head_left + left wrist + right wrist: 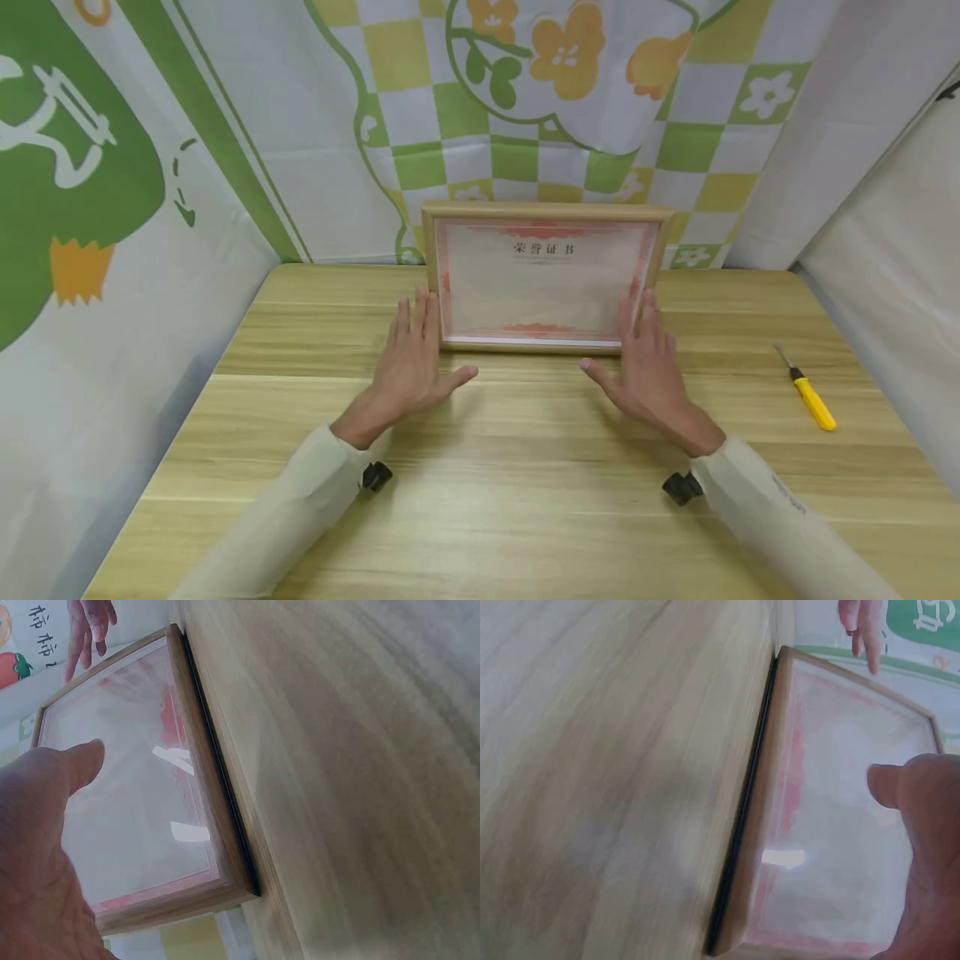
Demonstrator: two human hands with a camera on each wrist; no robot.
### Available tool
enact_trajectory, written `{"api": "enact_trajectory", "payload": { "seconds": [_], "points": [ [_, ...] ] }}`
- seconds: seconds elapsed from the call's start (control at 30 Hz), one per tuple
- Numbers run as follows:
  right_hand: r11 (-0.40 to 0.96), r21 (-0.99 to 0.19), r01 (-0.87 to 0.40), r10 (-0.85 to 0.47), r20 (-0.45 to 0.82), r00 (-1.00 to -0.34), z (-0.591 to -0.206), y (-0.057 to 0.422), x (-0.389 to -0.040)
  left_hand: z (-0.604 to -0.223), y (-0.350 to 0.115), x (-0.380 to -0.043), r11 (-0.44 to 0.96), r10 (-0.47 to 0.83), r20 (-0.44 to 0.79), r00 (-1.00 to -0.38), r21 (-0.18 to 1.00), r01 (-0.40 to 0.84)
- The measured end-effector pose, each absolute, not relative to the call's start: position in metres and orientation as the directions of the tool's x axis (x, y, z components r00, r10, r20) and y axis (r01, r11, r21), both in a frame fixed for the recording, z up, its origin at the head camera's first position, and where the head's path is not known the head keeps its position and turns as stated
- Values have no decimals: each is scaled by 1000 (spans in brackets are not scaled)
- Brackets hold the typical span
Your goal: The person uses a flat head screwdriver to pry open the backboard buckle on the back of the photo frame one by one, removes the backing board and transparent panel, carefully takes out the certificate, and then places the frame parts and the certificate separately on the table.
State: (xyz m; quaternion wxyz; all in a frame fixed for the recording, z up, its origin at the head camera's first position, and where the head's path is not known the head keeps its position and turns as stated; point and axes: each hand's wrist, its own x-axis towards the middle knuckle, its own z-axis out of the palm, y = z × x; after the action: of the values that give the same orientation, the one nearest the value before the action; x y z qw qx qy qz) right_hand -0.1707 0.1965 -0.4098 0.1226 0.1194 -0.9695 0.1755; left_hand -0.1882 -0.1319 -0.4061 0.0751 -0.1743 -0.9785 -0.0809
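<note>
A wood-framed certificate (543, 287) stands upright at the back of the table, leaning slightly against the patterned cloth. Its paper has a red border and printed characters near the top. My left hand (411, 358) is beside the frame's lower left side, fingers straight and thumb spread inward. Near the lower right side, my right hand (647, 367) is held the same way, its fingertips in front of the frame's edge. Neither hand grips anything; whether the fingers touch the frame cannot be told. In the left wrist view, glare crosses the certificate's glazing (135, 787).
A screwdriver (810, 396) with a yellow handle lies on the right part of the wooden table (517, 500). Behind the frame hangs a green, yellow and white checked cloth (465, 125). White cloth walls (900, 183) flank the table.
</note>
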Motion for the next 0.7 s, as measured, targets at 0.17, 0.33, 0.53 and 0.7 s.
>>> {"api": "enact_trajectory", "payload": {
  "seconds": [0.17, 0.33, 0.53, 0.7],
  "points": [
    [887, -395, -241, -148, 251, -957, -411, 203, -177, -405, -132, -198, 923, 312, 216, -925, 162, 349],
    [868, -443, -225, -138, 219, -966, -410, 208, -182, -406, -134, -206, 915, 274, 207, -939, 245, 321],
    [806, -561, -189, -114, 165, -980, -411, 215, -188, -408, -136, -213, 883, 280, 194, -940, 332, 332],
    [743, -643, -185, -114, 152, -982, -411, 220, -196, -407, -138, -220, 846, 298, 177, -938, 407, 345]
  ]
}}
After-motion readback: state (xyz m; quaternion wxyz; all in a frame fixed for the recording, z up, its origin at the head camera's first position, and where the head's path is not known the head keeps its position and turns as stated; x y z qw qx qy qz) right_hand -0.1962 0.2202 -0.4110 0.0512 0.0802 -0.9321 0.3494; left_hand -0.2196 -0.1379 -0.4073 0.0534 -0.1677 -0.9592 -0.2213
